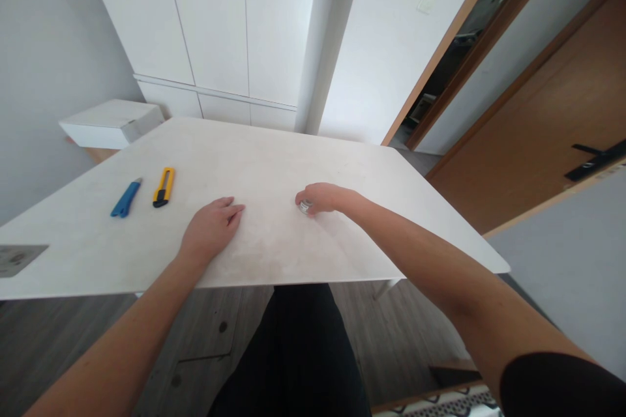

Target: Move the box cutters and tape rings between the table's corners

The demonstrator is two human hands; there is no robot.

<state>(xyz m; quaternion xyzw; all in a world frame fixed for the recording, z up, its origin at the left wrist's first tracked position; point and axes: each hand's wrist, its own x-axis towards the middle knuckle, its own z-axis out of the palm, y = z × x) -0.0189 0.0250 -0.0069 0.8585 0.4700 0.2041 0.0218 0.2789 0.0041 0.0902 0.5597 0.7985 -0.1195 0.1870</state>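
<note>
My left hand [211,228] lies flat on the white table [274,156], palm down, fingers together, holding nothing. My right hand [320,198] rests on the table further right, curled around a small silvery object [306,206] that peeks out under the fingers; what it is cannot be told. A yellow and black utility knife [163,187] lies to the left of my left hand. Beside it, further left, lies a blue utility knife [126,199].
A grey card or mat [17,258] sits at the table's near left corner. A white box [112,122] stands behind the table on the left, white cupboards [215,19] at the back. An open wooden door [552,111] is on the right.
</note>
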